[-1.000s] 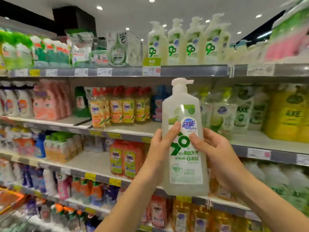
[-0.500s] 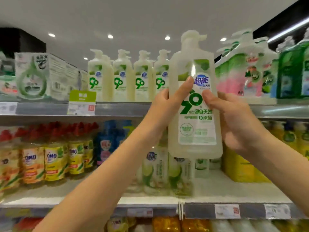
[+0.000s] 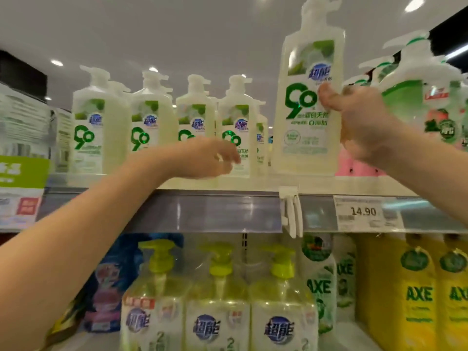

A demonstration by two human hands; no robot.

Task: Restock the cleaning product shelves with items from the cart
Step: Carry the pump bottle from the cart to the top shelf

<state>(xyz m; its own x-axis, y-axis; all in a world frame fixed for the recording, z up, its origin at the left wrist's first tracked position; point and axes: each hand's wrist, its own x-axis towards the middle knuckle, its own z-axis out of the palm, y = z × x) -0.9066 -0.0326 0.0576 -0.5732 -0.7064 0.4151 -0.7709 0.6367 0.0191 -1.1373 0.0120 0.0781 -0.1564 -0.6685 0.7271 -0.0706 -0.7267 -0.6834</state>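
The top shelf (image 3: 217, 211) is seen just below all the fingers. A row of matching bottles (image 3: 101, 133) is lined up behind the left fingers (image 3: 229, 158). The pump bottle (image 3: 304, 138) is gripped upright by the right hand (image 3: 364, 127), thumb on its label, at the shelf's front edge. It is likely meant to be added to the end of the row. Nothing is held by the left hand (image 3: 202, 158); its fingers are loosely bent.
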